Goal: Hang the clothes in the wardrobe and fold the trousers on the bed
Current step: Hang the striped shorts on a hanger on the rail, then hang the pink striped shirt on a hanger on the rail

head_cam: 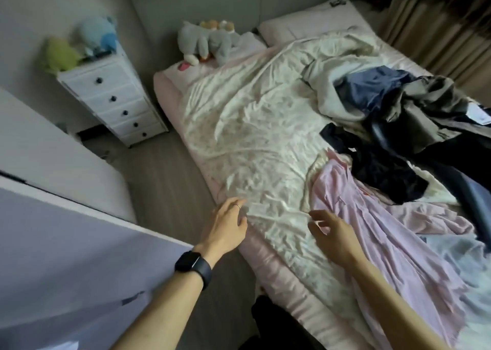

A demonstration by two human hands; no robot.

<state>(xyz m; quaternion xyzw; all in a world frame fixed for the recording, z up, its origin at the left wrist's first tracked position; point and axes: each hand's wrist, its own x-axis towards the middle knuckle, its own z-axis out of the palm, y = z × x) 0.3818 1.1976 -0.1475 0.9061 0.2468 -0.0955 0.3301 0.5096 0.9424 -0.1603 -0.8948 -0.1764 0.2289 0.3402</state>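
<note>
Left hand [225, 225] fingers flat on cream sheet [252, 137], right hand [335, 234] fingers loosely spread, empty, just beside pink garment [377, 211]

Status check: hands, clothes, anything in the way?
Left hand open at the cream quilt's edge; right hand open beside the crumpled pink garment. Dark clothes heap partly overlaps it.

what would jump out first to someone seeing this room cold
The tangled heap of clothes on the right side of the bed draws the eye first, a pink garment spilling toward the near edge below darker ones. Low in the middle, the left hand, a black smartwatch on its wrist, is at the bed's edge and the right hand hovers beside the pink garment, neither holding anything. A grey plush toy sits at the bed's head.
</note>
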